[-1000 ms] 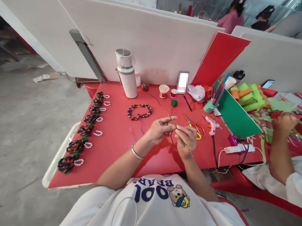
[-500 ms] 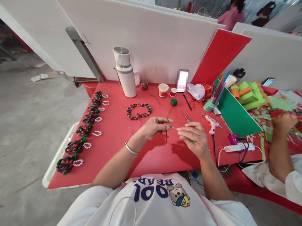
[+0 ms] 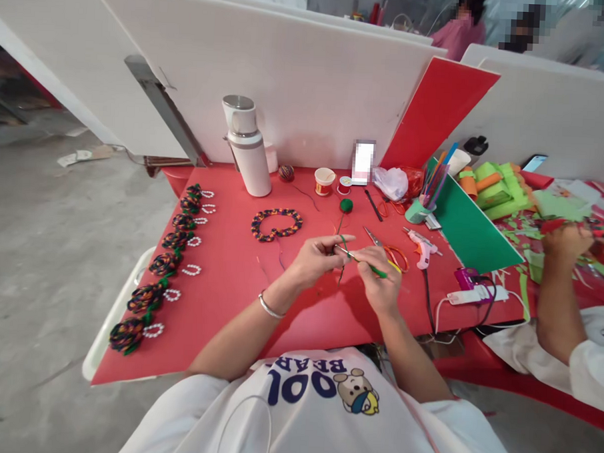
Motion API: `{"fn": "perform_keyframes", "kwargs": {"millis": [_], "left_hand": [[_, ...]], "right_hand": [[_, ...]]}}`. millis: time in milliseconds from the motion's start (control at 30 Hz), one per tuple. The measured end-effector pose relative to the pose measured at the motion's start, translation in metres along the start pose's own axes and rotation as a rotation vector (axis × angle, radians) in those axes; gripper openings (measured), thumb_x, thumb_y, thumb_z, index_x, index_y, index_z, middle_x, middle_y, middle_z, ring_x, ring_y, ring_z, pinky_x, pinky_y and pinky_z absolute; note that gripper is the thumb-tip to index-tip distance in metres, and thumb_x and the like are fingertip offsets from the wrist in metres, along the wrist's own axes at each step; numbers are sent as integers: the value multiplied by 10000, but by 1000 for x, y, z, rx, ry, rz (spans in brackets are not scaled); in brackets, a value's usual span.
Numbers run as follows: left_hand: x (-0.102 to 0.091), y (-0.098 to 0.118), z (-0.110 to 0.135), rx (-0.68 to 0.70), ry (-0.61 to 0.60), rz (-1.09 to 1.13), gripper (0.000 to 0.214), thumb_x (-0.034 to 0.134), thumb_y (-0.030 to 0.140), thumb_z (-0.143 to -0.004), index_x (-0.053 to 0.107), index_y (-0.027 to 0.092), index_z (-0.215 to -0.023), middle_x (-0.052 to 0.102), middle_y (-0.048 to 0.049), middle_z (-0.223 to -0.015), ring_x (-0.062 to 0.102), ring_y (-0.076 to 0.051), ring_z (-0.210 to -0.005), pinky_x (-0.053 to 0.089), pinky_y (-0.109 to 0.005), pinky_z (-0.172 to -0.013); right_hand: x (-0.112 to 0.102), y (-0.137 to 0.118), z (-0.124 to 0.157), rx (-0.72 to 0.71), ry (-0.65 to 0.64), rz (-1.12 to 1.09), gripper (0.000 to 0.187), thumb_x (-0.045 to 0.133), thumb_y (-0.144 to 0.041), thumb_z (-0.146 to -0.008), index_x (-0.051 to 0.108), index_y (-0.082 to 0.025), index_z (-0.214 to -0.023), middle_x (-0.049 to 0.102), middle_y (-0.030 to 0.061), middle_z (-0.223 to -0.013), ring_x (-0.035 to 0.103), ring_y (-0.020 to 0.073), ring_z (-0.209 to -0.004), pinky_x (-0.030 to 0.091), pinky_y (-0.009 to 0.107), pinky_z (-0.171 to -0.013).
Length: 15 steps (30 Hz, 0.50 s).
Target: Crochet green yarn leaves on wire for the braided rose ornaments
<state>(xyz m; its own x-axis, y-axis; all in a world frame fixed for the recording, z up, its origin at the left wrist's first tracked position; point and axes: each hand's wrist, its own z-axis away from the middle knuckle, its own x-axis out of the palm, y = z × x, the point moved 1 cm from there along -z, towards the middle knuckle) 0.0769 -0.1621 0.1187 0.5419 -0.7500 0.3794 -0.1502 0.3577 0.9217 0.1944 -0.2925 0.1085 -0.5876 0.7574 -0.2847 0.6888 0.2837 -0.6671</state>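
Note:
My left hand (image 3: 316, 259) pinches green yarn (image 3: 344, 244) above the red table (image 3: 219, 283). Its fingers are closed on the strand. My right hand (image 3: 377, 278) is closed around a green-handled crochet hook (image 3: 368, 265), whose tip meets the yarn between the two hands. The strand runs up to a small green yarn ball (image 3: 346, 205) lying farther back on the table. Both hands hover just above the table's near middle.
A row of several multicoloured yarn flowers (image 3: 151, 293) lines the left edge. A yarn ring (image 3: 277, 223), white flask (image 3: 245, 147), orange scissors (image 3: 388, 250) and pink glue gun (image 3: 418, 248) lie around. Another person's arm (image 3: 559, 291) works at the right.
My right hand drew out to the right away from the left, then came back in close to it. The left hand stayed nearly still, holding the yarn.

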Motion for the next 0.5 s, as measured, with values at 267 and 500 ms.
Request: {"fn": "perform_keyframes", "kwargs": {"millis": [267,500], "left_hand": [[10,-3,2,22,116,140,614,873,251,-584,747,93,-1164,621,38,-621,444,-48,-489,296,-204,-477],[-15,10,2,-164,-14,43,558,879,202,-534,784,87,-1071,635,8,-652,442,-51,-491,240,-221,-474]], "right_hand": [[22,-6,12,-291,199,350,282,694,-198,-940,735,-341,-1180,816,25,-1091,687,211,-961,555,411,-860],[-14,1,-16,-246,-195,142,172,714,-309,-934,782,-344,-1087,829,0,-1056,668,229,-989,581,437,-868]]}}
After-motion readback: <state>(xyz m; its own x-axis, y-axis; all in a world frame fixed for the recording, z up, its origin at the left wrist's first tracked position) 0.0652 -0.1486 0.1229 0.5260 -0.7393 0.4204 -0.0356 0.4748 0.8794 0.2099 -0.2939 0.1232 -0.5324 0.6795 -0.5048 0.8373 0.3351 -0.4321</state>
